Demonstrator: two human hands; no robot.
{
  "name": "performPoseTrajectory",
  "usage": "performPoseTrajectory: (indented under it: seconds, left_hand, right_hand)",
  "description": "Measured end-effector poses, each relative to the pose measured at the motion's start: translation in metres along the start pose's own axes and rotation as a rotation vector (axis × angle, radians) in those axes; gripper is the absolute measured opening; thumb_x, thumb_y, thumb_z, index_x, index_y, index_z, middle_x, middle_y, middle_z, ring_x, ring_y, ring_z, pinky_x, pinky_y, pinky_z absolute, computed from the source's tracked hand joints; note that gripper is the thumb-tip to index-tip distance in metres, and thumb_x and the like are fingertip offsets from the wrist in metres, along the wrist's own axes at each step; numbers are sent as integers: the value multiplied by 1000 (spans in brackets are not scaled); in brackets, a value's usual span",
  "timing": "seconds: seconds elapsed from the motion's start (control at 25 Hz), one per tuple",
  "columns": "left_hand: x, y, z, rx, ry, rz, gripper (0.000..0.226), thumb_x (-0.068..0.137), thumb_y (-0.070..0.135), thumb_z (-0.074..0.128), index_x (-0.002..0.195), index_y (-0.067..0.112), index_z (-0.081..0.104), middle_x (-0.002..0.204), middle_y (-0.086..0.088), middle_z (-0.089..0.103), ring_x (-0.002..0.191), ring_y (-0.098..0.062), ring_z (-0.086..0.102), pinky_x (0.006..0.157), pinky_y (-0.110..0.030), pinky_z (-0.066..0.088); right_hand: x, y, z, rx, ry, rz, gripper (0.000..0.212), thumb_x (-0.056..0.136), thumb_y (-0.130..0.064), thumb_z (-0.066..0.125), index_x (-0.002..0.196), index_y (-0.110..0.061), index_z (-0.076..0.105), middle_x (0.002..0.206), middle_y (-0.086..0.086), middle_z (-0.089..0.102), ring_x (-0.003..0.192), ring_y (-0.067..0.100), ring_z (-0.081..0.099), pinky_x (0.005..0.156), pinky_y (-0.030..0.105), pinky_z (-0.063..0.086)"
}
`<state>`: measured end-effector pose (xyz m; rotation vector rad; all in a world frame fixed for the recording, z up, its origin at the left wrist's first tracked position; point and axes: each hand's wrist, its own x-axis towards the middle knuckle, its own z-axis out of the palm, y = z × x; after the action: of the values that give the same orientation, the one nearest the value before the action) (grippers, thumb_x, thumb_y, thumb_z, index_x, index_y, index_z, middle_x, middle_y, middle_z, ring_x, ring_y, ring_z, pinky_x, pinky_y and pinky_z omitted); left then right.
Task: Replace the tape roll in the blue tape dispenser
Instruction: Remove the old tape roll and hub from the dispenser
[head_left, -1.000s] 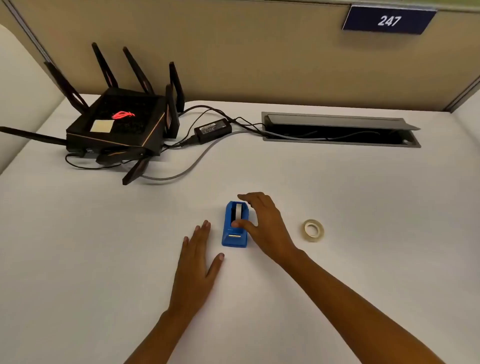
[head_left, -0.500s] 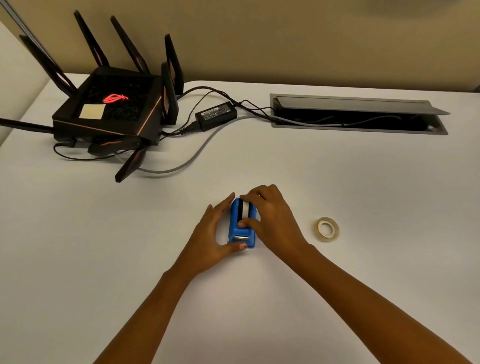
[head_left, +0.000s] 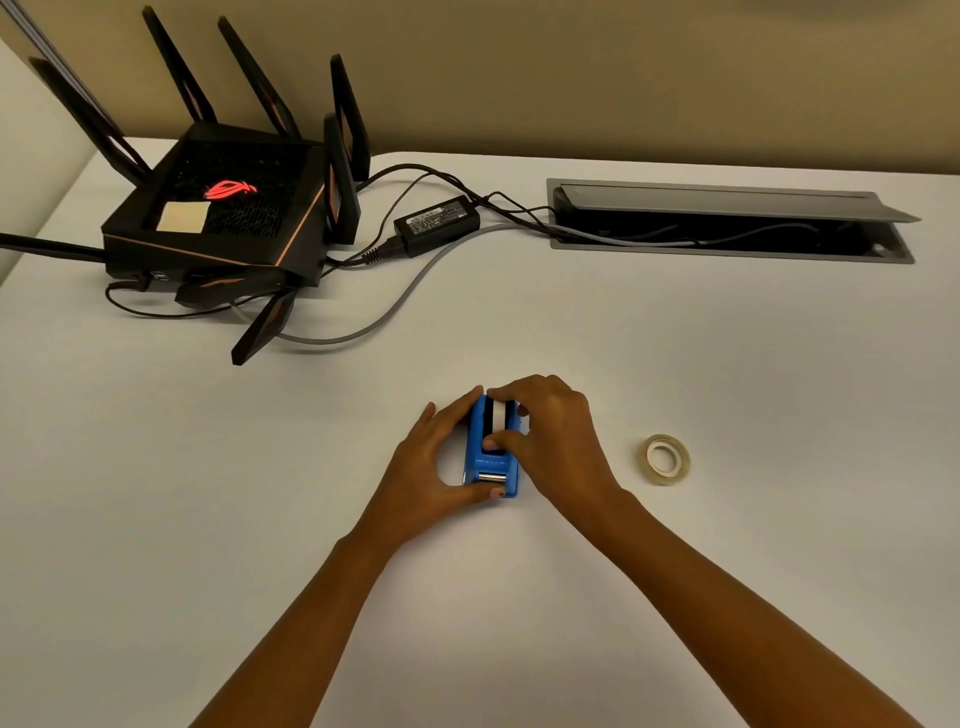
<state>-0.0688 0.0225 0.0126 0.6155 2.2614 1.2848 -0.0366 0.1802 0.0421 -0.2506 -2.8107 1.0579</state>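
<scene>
The right hand (head_left: 553, 441) covers the right side of the small blue plastic tape dispenser (head_left: 480, 457), and its fingers (head_left: 506, 400) hide the top of the white roll inside (head_left: 498, 422). The black angular router (head_left: 218, 218) loses its left antennas to the picture's edge. The label print on the black power adapter (head_left: 436, 224) is too small to read
</scene>
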Motion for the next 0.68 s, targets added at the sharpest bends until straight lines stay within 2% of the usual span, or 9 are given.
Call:
performPoseTrajectory:
  seconds: [0.2,0.4,0.52,0.68]
  left_hand:
    - [1,-1,2,10,-1,-16,89,68,33,76,139,23,24,146,3,37,138,-16,28,118,-37,15]
    - [1,-2,2,26,-7,-25,89,67,33,76,139,24,24,146,4,35,138,-15,27,118,-34,14]
    - [0,3,1,24,-6,28,86,67,34,75,135,34,22,139,18,35,132,-6,35,117,-27,11]
    - [-3,15,-6,-14,-86,2,89,67,29,76,133,39,17,135,27,29,128,4,31,118,-33,13]
  right_hand:
    - [-2,0,2,21,47,-9,36,69,-11,79,102,-10,67,98,10,70,87,19,57,73,9,31]
    - [-9,-12,-7,56,103,-40,35,69,-5,79,102,-7,68,100,12,70,91,26,61,77,27,47]
    - [-11,-22,-17,91,170,-53,37,67,-6,80,103,-7,69,100,10,71,86,18,58,72,23,43]
    - [-21,-28,-27,126,185,-16,39,68,-13,81,105,-9,68,101,7,69,85,8,49,74,19,40]
